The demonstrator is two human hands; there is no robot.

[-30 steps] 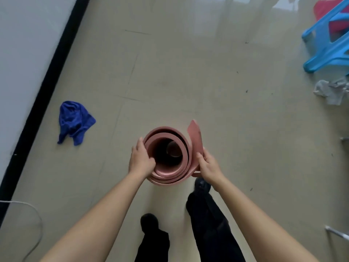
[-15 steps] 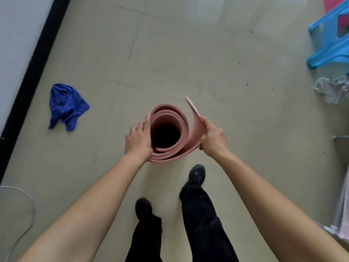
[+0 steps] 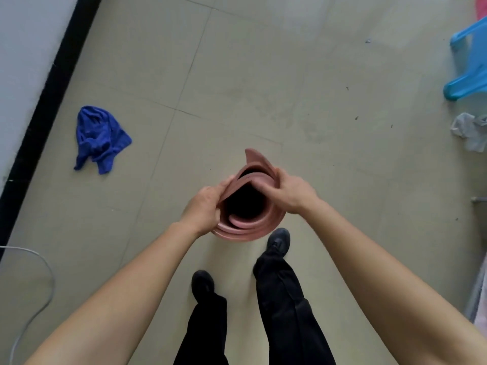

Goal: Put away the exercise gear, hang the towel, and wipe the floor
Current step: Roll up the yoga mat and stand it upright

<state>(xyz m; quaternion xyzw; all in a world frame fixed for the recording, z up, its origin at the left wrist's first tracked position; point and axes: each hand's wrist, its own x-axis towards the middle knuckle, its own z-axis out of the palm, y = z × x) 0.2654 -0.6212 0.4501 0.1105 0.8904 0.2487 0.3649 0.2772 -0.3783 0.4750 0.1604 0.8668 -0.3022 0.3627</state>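
Gripping: both hands clasp the rolled pink mat (image 3: 247, 227), held on end.
Left hand (image 3: 204, 206): clenched on the rim.
Right hand (image 3: 290, 192): grasping the opposite rim.
Blue towel (image 3: 98, 138): crumpled on the floor (image 3: 263, 88).

Open floor (image 3: 263, 88) is lying ahead of the rolled mat (image 3: 247, 227). A blue towel (image 3: 98, 138) is lying to the left near the wall; a blue stool (image 3: 466, 67) and grey cloth (image 3: 471, 130) are blocking the right edge.
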